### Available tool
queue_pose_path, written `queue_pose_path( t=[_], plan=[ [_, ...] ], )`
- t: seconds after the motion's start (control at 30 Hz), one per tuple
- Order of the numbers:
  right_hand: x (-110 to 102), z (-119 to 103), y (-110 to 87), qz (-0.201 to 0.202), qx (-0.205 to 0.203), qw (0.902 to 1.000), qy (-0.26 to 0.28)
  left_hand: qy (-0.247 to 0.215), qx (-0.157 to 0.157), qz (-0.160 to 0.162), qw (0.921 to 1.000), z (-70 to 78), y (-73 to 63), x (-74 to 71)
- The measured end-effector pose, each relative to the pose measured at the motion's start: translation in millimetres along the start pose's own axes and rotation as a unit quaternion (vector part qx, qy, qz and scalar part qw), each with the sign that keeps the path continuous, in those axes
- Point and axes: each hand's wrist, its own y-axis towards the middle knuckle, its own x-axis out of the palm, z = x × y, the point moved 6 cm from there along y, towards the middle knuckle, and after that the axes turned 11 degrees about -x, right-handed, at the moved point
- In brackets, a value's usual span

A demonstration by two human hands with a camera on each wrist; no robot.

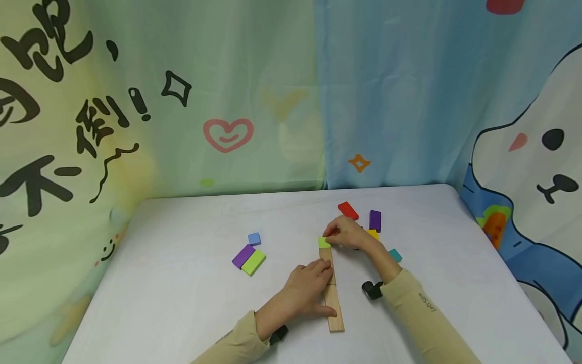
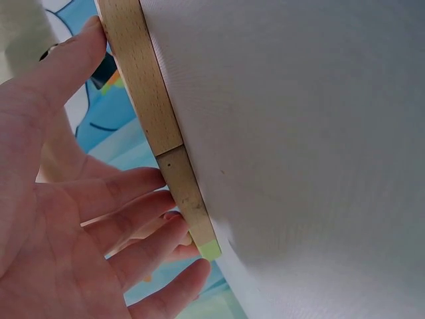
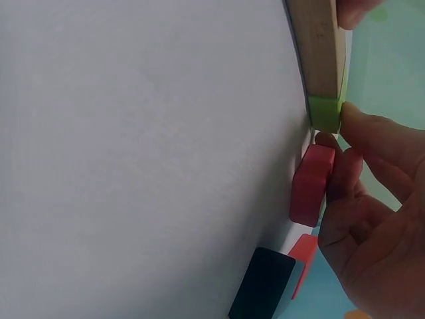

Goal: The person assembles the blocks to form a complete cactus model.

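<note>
Pinching the green block [image 1: 324, 242] at the 12 o'clock end of the planks [image 1: 333, 298] on the counter [image 1: 182, 303], our right hand [image 1: 347, 233] has its fingers nearly together; our left hand [image 1: 306, 288] lies spread, touching the planks. We judge these pieces light, stiff, sturdy, slightly slick, best held by opposite sides. From them, toward 10 o'clock on the curtain [image 1: 273, 60], we read 不; the right sleeve [image 1: 423, 318] has print too small to read.

The head view looks from high at six o'clock, forward and down over the table [image 1: 182, 303] to the curtain [image 1: 282, 65] at twelve! Both wrist views crowd in close, sharing the green block [image 2: 210, 250]: six o'clock in the left, two in the right!
</note>
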Motion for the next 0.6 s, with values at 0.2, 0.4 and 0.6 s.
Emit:
queue_pose_path(
  t=[0.2, 0.4, 0.6],
  plan=[
    [-12.1, -0.7, -1.8, 0.062, -0.006, 0.9975, -0.032, -0.004, 0.0, -0.001, 1.0, -1.0, -0.6, 0.6],
    [-49.6, 15.0, -11.3, 0.192, 0.101, 0.9682, -0.125, -0.012, -0.002, -0.026, 0.9996, -0.9, 0.3, 1.3],
    [-54.4, 38.6, -5.1, 0.161, 0.158, 0.9681, -0.11, -0.009, 0.001, -0.031, 0.9995, 0.1, 1.6, 1.4]
  ],
)
